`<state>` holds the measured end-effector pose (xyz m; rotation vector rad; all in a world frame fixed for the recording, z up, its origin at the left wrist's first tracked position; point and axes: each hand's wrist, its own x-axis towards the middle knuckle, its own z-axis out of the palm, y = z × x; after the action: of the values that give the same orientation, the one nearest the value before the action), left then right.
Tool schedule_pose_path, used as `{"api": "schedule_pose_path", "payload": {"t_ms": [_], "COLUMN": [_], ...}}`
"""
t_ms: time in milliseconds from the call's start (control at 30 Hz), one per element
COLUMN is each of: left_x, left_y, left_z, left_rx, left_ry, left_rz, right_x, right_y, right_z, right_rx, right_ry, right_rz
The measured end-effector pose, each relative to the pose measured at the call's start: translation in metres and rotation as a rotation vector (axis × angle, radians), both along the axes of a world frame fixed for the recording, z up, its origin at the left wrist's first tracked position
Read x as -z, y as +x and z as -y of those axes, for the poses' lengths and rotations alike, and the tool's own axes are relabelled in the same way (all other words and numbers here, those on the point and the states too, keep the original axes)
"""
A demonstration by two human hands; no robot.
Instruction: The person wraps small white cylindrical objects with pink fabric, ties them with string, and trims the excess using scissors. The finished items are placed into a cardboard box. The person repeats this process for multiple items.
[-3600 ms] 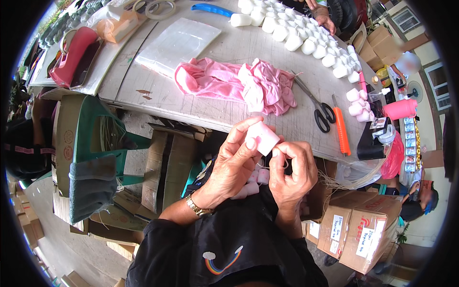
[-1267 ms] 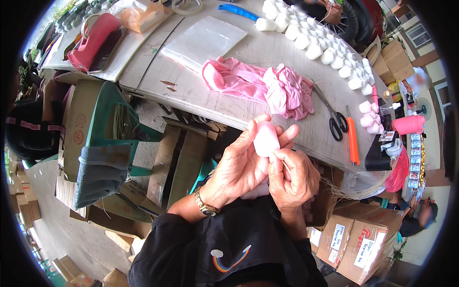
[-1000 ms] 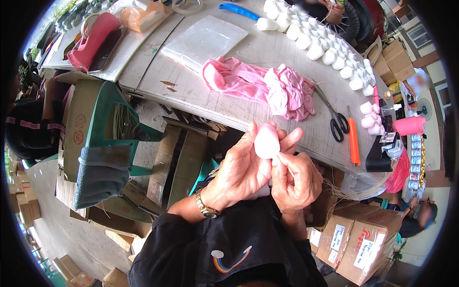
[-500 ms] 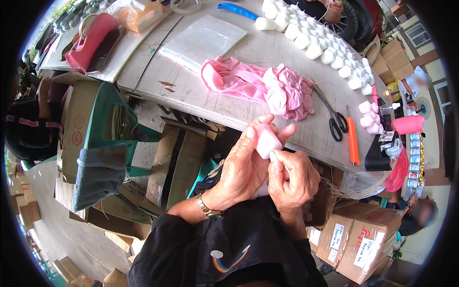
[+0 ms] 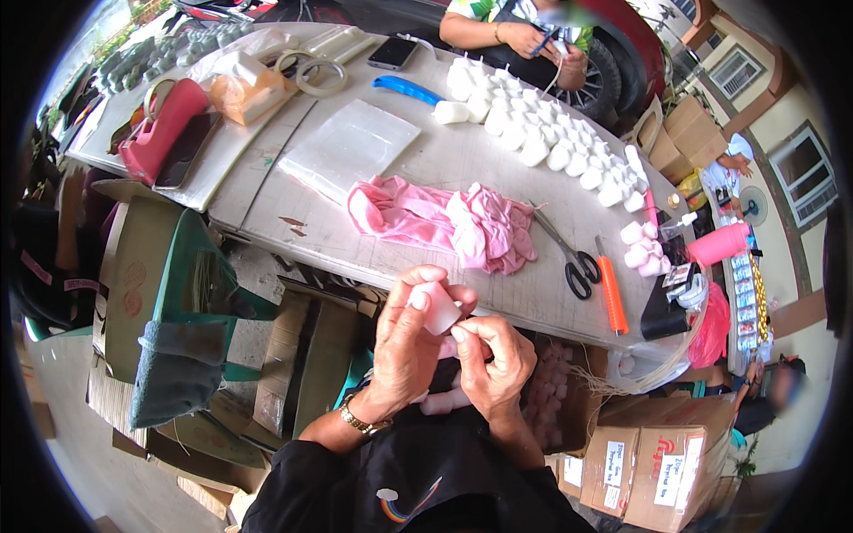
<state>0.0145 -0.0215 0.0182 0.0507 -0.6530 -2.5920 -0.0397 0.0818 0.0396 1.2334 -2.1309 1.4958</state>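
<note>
A pale pink candle (image 5: 439, 311) is held up over my lap, just off the table's near edge. My left hand (image 5: 398, 342), wearing a gold watch, has its thumb and fingers closed round it. With thumb and forefinger pinched together, my right hand (image 5: 494, 362) meets the candle's lower end; a wick seems to be there, though the fingers hide most of it. More pink candles (image 5: 437, 404) lie in my lap below the hands. On the table ahead is a crumpled pink cloth (image 5: 484, 226), with black-handled scissors (image 5: 577, 271) and an orange cutter knife (image 5: 611, 293) to its right.
Rows of white candles (image 5: 533, 133) curve along the table's far side, with a few pink candles (image 5: 645, 249) at the right end. Clear plastic sheets (image 5: 351, 147) and a pink tape dispenser (image 5: 169, 133) lie left. Cardboard boxes (image 5: 662, 462) stand lower right. A co-worker (image 5: 524, 35) sits across.
The view has shifted, bringing more of the co-worker and the far table into sight. Both hands keep their hold on the pink candle, which is tilted slightly differently.
</note>
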Motion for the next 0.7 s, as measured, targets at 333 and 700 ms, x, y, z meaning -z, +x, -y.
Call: {"api": "schedule_pose_path", "payload": {"t_ms": [333, 700], "left_x": [-0.012, 0.016], "left_y": [0.017, 0.052], "left_z": [0.156, 0.174], "left_rx": [-1.242, -0.905], "left_ry": [-1.922, -2.125], "left_rz": [0.919, 1.309], "right_x": [0.013, 0.019], "right_y": [-0.001, -0.002], "right_z": [-0.009, -0.01], "right_rx": [0.032, -0.051], "right_ry": [-0.034, 0.006], "right_rz": [0.208, 0.171]}}
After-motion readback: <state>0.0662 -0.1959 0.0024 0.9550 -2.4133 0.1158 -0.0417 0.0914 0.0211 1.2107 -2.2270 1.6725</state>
